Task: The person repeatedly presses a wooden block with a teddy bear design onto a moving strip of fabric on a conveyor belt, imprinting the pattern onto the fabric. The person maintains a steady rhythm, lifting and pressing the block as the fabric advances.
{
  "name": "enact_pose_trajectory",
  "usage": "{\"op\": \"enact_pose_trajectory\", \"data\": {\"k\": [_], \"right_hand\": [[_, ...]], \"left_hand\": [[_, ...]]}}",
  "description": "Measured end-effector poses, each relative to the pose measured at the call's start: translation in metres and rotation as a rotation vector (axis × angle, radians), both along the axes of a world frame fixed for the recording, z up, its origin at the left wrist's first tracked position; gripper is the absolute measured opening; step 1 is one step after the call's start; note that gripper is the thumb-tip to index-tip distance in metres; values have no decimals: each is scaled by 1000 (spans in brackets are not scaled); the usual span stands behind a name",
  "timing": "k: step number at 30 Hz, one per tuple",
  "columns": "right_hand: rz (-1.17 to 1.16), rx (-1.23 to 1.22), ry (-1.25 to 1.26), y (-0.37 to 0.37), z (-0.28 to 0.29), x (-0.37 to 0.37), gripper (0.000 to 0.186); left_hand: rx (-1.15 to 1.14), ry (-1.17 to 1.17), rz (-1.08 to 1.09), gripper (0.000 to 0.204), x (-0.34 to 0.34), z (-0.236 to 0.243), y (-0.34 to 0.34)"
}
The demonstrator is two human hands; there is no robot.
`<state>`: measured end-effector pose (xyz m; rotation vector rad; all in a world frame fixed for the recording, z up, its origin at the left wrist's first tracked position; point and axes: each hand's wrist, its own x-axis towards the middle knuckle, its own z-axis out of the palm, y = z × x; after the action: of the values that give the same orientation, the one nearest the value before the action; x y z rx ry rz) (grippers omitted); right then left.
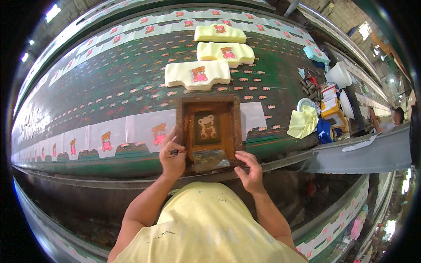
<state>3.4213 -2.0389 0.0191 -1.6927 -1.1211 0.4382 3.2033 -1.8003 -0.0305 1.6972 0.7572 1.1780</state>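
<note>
Long green print table [109,83], paint-flecked, runs the length of a workshop; white fabric pieces with pink-and-orange teddy bear prints [105,139] lie in a row along its near edge.

Brown wooden screen-printing frame with a bear-shaped stencil in its mesh [208,129] sits flat on one white piece, near edge of table, directly in front of the person. Placement reads as registration over the fabric below.

Left hand [172,153]: fingers curled at the frame's left rail, pinching what looks like a small dark handle or rail edge — can't tell exactly which. Closed grip.

Right hand [250,168]: fingers bent, half-open, tips resting on the frame's lower right corner. Pressing or steadying, not wrapped around anything.

Both hands on the near side, likely to keep the frame square and flat.

Farther up the table: three stacks of pale yellow folded garments with bear prints [198,74]. Right end: crumpled yellow cloth [302,123], blue rag [324,131], white plastic tubs [338,75], clutter.
</note>
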Motion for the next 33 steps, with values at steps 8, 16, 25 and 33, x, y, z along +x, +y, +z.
{"op": "enact_pose_trajectory", "data": {"k": [8, 16, 25, 33], "right_hand": [[-27, 48, -33, -46, -12, 84, 40], [106, 120, -263, -36, 9, 96, 33], [398, 75, -571, 10, 24, 93, 41], [522, -77, -597, 38, 34, 102, 41]], "left_hand": [[-219, -74, -3, 23, 84, -18, -41], [-457, -179, -53, 22, 93, -15, -41], [-484, -200, -53, 22, 91, -21, -40], [-411, -173, -16, 20, 90, -33, -43]]}}
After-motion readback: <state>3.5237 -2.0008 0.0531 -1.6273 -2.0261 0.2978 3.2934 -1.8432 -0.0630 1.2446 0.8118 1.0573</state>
